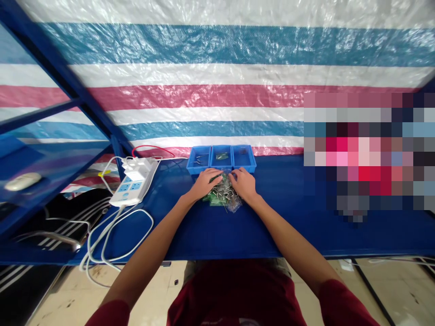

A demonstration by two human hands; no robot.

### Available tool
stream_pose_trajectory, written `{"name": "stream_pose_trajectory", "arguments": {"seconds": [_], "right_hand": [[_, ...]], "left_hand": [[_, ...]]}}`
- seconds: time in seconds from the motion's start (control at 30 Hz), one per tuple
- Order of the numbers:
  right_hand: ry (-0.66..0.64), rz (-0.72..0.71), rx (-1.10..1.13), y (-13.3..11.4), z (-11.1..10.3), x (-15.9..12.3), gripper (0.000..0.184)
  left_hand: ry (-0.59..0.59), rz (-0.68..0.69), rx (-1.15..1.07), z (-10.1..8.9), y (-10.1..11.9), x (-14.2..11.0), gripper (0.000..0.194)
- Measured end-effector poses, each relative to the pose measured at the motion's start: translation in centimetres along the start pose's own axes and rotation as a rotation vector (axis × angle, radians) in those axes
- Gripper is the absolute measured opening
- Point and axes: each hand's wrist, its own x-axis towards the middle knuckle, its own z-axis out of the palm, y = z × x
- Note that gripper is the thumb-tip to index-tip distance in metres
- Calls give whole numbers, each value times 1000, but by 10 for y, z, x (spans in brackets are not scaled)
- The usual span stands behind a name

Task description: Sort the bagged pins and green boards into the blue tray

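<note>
My left hand point(205, 184) rests at the left edge of a pile of thin metal pieces point(222, 194), like screws or pins. Its fingers stretch over the far side of the heap, thumb apart. Opposite, my right hand point(245, 184) lies against the right edge, fingers loosely bent and thumb apart. Among the metal pieces are green packets point(215, 199) and a clear plastic bag point(234, 203). Just behind stand three joined blue bins: the left bin point(193, 170) holds a few thin metal pieces, the middle bin point(221, 165) a green packet, the right bin point(245, 168) something small and unclear.
A white power strip point(127, 192) with plugged-in adapters point(137, 168) stands left on the blue table point(217, 240). Looped white cables point(112, 235) hang over the front edge. Striped plastic sheeting point(217, 97) forms the back. A blurred-out area covers the right side.
</note>
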Motion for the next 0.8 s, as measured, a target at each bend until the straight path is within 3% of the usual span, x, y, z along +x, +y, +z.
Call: {"name": "stream_pose_trajectory", "arguments": {"seconds": [0.2,0.37,0.57,0.7,0.8], "right_hand": [[111,-1,127,3,1,0,32],[149,-83,360,6,5,3,37],[179,-181,684,4,5,2,29],[156,-171,783,2,5,0,27],[124,-142,833,0,4,-1,29]], "left_hand": [[104,72,-79,-12,11,-1,38],[189,-13,-258,-23,24,-3,35],[259,-45,-449,-16,21,-2,35],[247,57,-337,-11,19,-2,39],[280,117,-161,-11,22,-3,29]]}}
